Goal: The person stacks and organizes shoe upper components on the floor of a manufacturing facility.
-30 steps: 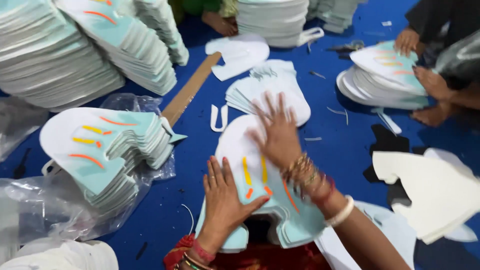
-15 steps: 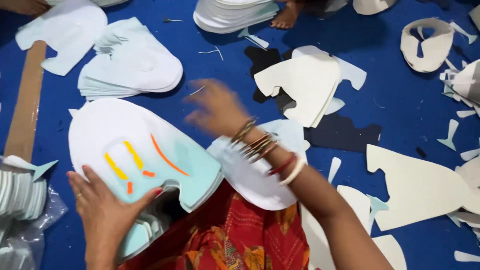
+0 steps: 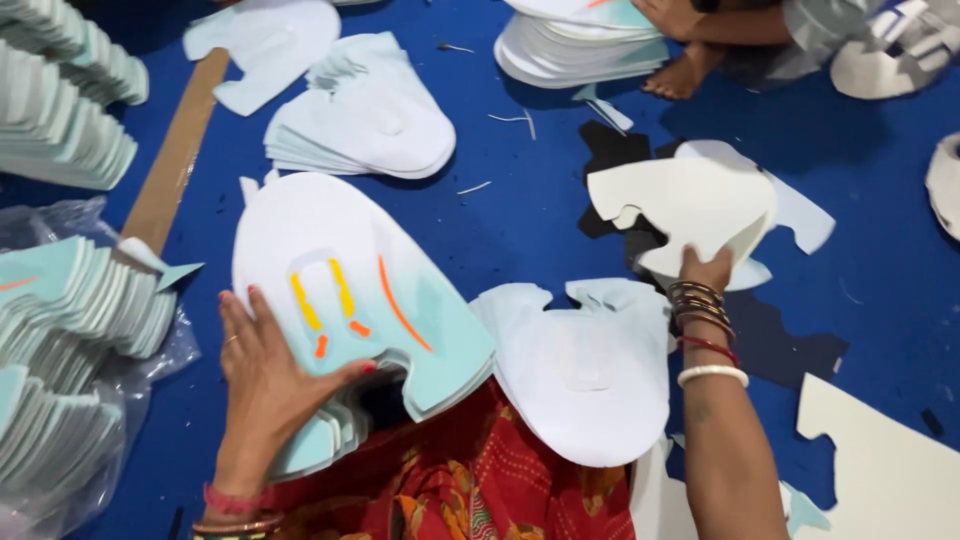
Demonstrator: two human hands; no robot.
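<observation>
Head view: person seated on blue floor, foam cut-outs all round.
Left hand: palm and spread fingers pressed on the near edge of a stack of flat, pale teal foam shapes; thumb hooked into the notch.
Stack: rounded top, notched base, smooth top face with yellow and orange stripes, resting on the red patterned lap.
Right hand: bangled wrist, fingers closed on the lower edge of a white sheet, lifted off the floor.
Below that grip: another white cut-out lying flat, matte.
Beyond the stack: cardboard strip, layered pale pile.
</observation>
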